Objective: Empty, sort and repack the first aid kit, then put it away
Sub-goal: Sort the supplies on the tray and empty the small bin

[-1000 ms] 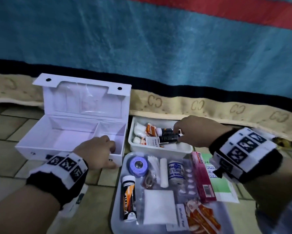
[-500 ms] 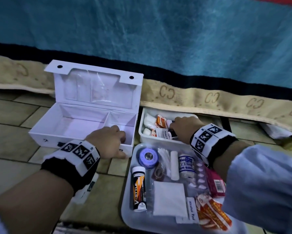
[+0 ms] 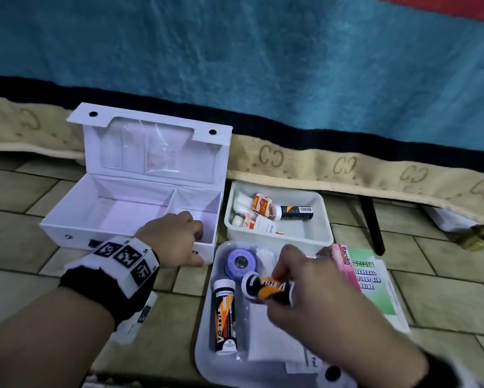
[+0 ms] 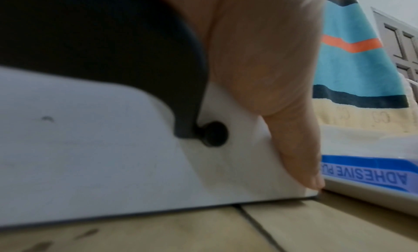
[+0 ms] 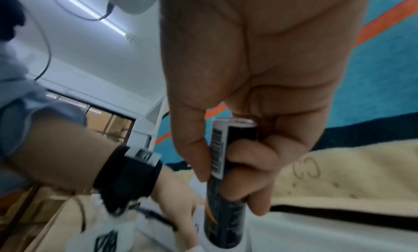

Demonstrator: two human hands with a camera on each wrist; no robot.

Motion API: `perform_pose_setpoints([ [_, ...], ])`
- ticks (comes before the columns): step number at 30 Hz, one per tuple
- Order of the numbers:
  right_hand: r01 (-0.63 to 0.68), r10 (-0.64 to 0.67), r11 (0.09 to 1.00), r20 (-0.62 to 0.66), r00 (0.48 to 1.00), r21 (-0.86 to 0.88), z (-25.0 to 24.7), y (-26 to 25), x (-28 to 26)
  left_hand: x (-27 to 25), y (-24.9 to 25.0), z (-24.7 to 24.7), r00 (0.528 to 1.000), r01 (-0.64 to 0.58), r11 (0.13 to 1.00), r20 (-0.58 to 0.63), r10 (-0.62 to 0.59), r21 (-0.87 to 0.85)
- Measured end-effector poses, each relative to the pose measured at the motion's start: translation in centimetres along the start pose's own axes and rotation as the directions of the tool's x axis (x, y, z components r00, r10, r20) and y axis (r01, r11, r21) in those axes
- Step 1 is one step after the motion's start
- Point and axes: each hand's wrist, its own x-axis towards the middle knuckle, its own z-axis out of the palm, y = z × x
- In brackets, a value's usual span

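Tiled floor with the kit things on it

The beige tiled floor [image 3: 25,191] with dark joints carries an open white rectangular first aid box [image 3: 75,217] at the left, its lid standing up. Just right of it stands a small deep white plastic tub [image 3: 323,219], and in front of the tub lies a flat white plastic tray [image 3: 204,354]. Beside the tray, at its right, a green and white first aid guide leaflet [image 3: 380,292] lies flat on the tiles. Behind all, a beige patterned cloth edge [image 3: 347,166] touches the floor.
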Motion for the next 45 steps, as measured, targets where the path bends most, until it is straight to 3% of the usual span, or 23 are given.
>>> perform_pose_setpoints([
  [5,-0.058,0.057,0.993,0.02,0.998,0.105,4.4,-0.1,-0.2,0.0,0.0,0.0,1.0,0.004,1.0,0.008,-0.004,0.002],
  [12,0.017,-0.04,0.994,0.221,0.975,0.107,6.1,-0.4,-0.5,0.0,0.1,-0.1,1.0,0.011,1.0,0.015,-0.011,0.006],
  [18,0.083,-0.09,0.995,0.189,0.978,0.048,6.8,0.0,-0.6,0.0,0.1,-0.1,1.0,0.007,1.0,0.013,-0.007,0.008],
  [21,0.103,-0.115,0.993,0.233,0.966,0.065,5.7,-0.1,-1.0,0.0,0.1,-0.1,1.0,0.009,1.0,0.012,-0.009,0.006],
  [24,0.062,-0.077,0.991,0.126,0.989,0.116,2.2,0.4,-0.6,0.0,0.1,-0.1,1.0,0.009,1.0,0.012,-0.009,0.004],
  [27,0.0,-0.007,0.999,-0.157,0.988,-0.044,-1.8,2.5,3.4,-0.1,0.2,-0.1,1.0,0.009,1.0,0.007,-0.009,0.004],
  [29,-0.054,0.008,0.981,-0.241,0.97,-0.184,-3.5,4.3,7.6,-0.1,0.2,-0.1,1.0,0.016,1.0,0.008,-0.016,-0.002],
  [32,-0.08,0.068,0.909,-0.044,0.997,-0.408,-3.4,6.7,13.0,-0.1,0.3,-0.2,1.0,0.022,1.0,0.02,-0.022,-0.004],
  [35,0.027,0.088,0.804,0.164,0.982,-0.594,-1.7,7.3,15.7,-0.1,0.3,-0.2,0.999,0.026,1.0,0.026,-0.026,-0.005],
  [38,0.02,0.143,0.705,0.169,0.975,-0.709,-0.5,6.5,16.6,-0.1,0.3,-0.2,0.999,0.024,1.0,0.025,-0.024,-0.004],
  [42,-0.053,0.147,0.777,0.098,0.984,-0.627,-0.8,5.4,15.6,-0.1,0.2,-0.1,0.999,0.026,1.0,0.023,-0.026,-0.005],
  [45,-0.2,0.219,0.898,0.004,0.976,-0.393,-2.8,4.7,14.1,-0.1,0.2,-0.1,0.999,0.026,1.0,0.02,-0.026,0.0],
])
